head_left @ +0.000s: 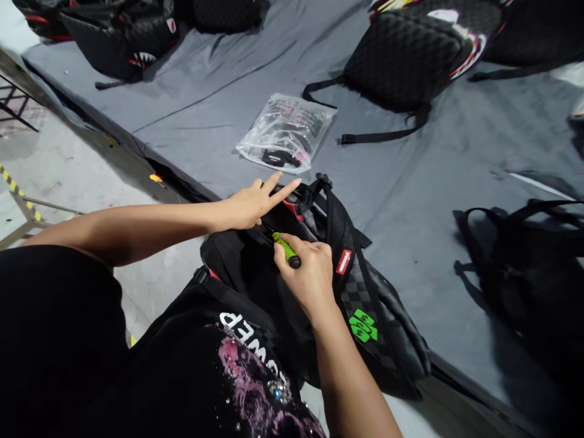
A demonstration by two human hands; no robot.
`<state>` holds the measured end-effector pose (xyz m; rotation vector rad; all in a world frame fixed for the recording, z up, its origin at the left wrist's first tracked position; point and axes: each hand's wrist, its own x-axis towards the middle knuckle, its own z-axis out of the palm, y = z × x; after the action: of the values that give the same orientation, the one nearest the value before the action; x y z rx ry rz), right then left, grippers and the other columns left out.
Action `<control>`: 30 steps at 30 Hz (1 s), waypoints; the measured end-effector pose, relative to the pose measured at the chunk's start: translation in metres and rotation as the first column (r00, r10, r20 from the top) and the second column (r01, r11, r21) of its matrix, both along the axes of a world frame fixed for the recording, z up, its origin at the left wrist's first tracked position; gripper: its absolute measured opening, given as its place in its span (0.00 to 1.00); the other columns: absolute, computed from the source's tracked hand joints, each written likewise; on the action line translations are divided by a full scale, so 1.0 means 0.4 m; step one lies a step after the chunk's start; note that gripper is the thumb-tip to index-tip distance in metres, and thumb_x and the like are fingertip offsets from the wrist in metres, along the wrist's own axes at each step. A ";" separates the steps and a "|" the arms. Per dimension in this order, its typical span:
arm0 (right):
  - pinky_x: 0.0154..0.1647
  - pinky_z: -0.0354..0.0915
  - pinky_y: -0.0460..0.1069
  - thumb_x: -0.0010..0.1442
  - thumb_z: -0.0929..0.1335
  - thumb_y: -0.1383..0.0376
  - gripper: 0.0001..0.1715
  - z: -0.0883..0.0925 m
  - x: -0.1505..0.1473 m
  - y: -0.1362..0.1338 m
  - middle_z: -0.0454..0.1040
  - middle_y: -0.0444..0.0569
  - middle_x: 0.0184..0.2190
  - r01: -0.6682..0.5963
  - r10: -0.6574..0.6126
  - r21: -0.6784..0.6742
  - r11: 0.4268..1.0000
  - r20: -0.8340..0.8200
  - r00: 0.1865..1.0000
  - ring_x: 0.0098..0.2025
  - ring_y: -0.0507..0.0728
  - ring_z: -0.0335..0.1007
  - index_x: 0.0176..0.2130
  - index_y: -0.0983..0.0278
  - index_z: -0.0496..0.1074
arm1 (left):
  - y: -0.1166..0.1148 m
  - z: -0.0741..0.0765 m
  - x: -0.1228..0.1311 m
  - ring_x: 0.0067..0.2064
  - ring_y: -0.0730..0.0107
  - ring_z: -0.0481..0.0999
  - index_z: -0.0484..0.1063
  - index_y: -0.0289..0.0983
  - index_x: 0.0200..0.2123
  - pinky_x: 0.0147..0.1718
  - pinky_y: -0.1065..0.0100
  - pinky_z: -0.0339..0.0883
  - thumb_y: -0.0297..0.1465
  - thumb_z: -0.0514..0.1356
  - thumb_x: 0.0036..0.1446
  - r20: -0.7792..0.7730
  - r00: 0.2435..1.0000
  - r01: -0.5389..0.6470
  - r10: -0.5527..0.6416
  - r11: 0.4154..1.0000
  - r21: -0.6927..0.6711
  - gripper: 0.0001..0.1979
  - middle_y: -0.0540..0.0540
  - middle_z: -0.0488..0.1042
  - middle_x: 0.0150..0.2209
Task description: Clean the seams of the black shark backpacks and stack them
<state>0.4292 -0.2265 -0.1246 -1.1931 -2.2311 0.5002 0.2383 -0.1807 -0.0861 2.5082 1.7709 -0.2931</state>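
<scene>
Looked like bag workshop: black backpacks [406, 55] lay spread from ten to four o'clock on gray cloth-covered table [410, 194]; hazard-striped bar [9, 180] showed at nine.

Light is soft, but the far-right bag [538, 274] seems dark and blurred.

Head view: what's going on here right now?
The person's right grip holds a green-handled tool at a black backpack; the tool's tip is hard to see. The left grip is on the backpack, two fingers extended. Just beyond, a clear plastic bag lies on gray cloth, with other backpacks around.
</scene>
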 end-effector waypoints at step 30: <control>0.47 0.67 0.56 0.62 0.69 0.59 0.15 -0.003 -0.096 -0.001 0.82 0.49 0.40 0.100 -0.112 -0.172 0.980 -0.059 0.992 0.40 0.60 0.79 0.48 0.61 0.74 | 0.052 0.011 -0.044 0.60 0.46 0.64 0.26 0.48 0.73 0.45 0.59 0.70 0.13 0.50 0.52 0.160 0.985 0.089 -0.065 0.984 -0.153 0.53 0.34 0.38 0.74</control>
<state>0.3910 -0.2267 -0.1258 -1.3521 -2.0886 0.6878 0.2206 -0.1601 -0.0816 2.4188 1.5320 -0.2267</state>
